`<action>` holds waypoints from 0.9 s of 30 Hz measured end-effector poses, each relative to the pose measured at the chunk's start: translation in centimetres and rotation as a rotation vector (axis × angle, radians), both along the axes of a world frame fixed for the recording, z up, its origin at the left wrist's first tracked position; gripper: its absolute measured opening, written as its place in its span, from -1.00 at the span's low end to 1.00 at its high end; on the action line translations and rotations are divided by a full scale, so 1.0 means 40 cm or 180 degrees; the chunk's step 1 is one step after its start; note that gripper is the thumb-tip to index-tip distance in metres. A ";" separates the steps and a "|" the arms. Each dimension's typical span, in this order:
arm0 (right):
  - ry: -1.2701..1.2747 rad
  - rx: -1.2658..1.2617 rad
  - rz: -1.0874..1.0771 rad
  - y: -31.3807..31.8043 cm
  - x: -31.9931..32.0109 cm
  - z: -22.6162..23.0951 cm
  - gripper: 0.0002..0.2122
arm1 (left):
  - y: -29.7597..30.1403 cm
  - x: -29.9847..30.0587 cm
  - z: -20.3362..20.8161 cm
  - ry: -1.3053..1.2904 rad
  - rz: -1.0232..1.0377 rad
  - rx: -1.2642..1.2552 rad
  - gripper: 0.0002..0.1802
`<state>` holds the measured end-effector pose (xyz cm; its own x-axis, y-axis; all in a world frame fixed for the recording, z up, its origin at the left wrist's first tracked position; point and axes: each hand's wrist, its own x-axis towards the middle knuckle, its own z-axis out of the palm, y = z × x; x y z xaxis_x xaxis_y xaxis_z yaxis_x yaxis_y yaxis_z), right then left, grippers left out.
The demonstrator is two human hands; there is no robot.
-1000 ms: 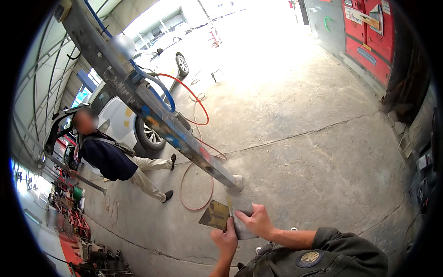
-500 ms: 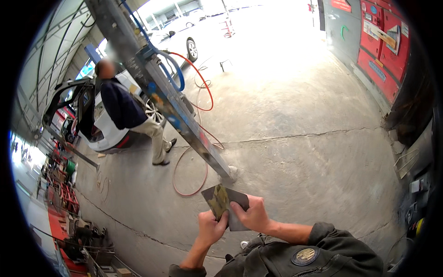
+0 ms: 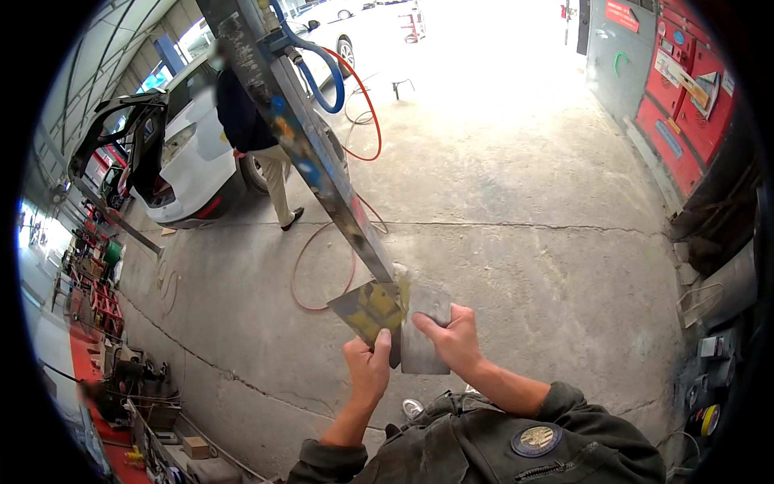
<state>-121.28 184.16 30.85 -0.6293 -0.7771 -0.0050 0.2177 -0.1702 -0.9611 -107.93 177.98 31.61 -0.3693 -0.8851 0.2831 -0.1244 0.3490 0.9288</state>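
My left hand [image 3: 368, 371] is closed on a dark, flat filler spreader [image 3: 350, 306], its thumb on the near edge. Yellow-green putty [image 3: 376, 310] is smeared over much of that blade. In my right hand [image 3: 459, 340] is a second spreader [image 3: 426, 355], a plain grey metal sheet, pinched with the thumb on top. The two blades stand side by side, edges close together, and a streak of putty clings along the grey one's left edge. Whether the edges touch I cannot tell.
A painted steel post [image 3: 322, 177] with blue and red hoses [image 3: 377, 129] rises just beyond my hands. Behind it a person [image 3: 242, 113] stands by a white car [image 3: 193, 181] with its rear open. Red cabinets [image 3: 705, 121] line the right; a cluttered bench [image 3: 121, 464] is lower left.
Both hands have moved up and forward, and the spreaders, overlapped before, are now side by side with more putty-covered surface showing. The other person has shifted toward the car, partly behind the post.
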 end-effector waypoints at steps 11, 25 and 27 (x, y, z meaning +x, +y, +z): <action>0.0714 -0.0016 0.0043 0.031 0.046 -0.001 -0.88 | 0.018 0.040 0.006 -0.0560 -0.0485 -0.0888 -0.93; 0.0663 -0.0214 0.0225 0.004 0.017 -0.001 -0.88 | -0.027 0.063 -0.009 -0.0492 -0.0938 0.0518 -0.82; 0.0453 0.0013 0.0254 0.009 0.005 -0.011 -0.87 | -0.012 0.040 -0.013 0.0070 -0.0527 0.0454 -0.84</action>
